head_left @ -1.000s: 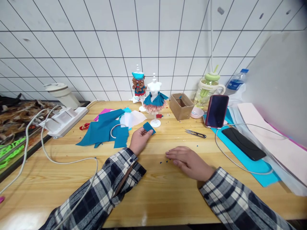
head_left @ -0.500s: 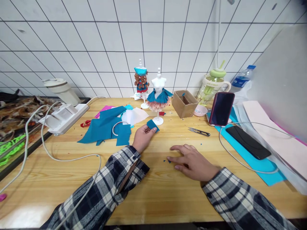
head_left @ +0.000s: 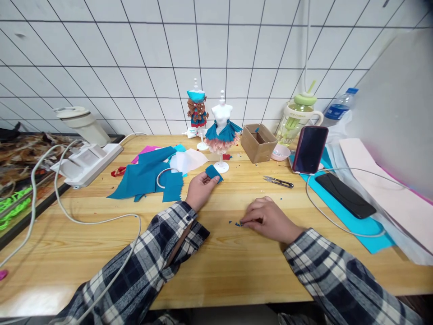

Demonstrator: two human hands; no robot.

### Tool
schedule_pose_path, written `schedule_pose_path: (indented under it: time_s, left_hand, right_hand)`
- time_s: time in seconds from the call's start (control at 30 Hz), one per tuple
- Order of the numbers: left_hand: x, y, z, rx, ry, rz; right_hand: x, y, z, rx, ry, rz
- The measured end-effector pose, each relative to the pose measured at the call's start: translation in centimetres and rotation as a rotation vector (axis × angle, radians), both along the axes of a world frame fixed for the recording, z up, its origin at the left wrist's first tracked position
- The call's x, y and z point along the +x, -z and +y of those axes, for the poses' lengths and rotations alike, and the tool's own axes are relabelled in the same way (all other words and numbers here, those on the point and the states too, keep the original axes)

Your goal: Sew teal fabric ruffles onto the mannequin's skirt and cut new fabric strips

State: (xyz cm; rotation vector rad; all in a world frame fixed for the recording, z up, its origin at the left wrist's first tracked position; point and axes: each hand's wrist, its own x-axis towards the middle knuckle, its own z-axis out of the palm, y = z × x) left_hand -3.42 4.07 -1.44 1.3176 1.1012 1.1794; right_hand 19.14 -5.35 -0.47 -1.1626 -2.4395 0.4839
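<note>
My left hand (head_left: 200,190) pinches a small piece of teal paper (head_left: 214,172) with a jagged edge, just in front of a white mini dress form (head_left: 221,113). That form wears a teal bodice over a pink fringed skirt. Lower on the right, my right hand (head_left: 267,219) has its thumb and fingertips together at the tabletop, against tiny teal scraps (head_left: 237,224). Whether a scrap sits between those fingertips is too small to make out. Beyond my left wrist lie larger teal sheets (head_left: 145,174) with a white ring (head_left: 161,178) on them.
A second dressed form (head_left: 197,110) stands behind. On the right are thread snips (head_left: 279,182), a cardboard box (head_left: 259,143), a pink bowl (head_left: 280,152), a propped phone (head_left: 310,150) and a flat black phone (head_left: 345,195). A white cable (head_left: 101,222) crosses my left forearm; a power strip (head_left: 89,167) lies left.
My right hand's fingers, spread out before, have closed together at the small scraps. My left hand keeps its pinch on the teal piece. The whole view has shifted slightly.
</note>
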Motion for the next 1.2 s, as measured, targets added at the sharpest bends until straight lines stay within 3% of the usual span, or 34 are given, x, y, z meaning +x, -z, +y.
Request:
schedule_pose_path:
  time_s: [0.13, 0.27, 0.4, 0.73, 0.97, 1.2]
  left_hand:
    - [-0.1, 0.0, 0.0, -0.003, -0.009, 0.000]
    - [-0.1, 0.1, 0.1, -0.010, -0.007, 0.007]
    - [-0.1, 0.1, 0.1, 0.006, -0.005, 0.030]
    - [0.2, -0.2, -0.2, 0.005, -0.004, 0.032]
    - [0.1, 0.1, -0.1, 0.010, -0.015, 0.039]
    - [0.2, -0.2, -0.3, 0.012, -0.007, 0.036]
  right_hand:
    - [-0.6, -0.1, -0.5, -0.025, -0.056, 0.074]
    - [1.3, 0.3, 0.1, -0.114, -0.001, 0.192]
    - [2.9, 0.5, 0.7, -0.132, 0.045, 0.138]
    - [-1.8, -0.6, -0.6, -0.017, -0.017, -0.021]
    - [-0.5, -0.1, -0.2, -0.135, -0.102, 0.174]
    - [-1.6, 0.2, 0.1, -0.099, -0.099, 0.008]
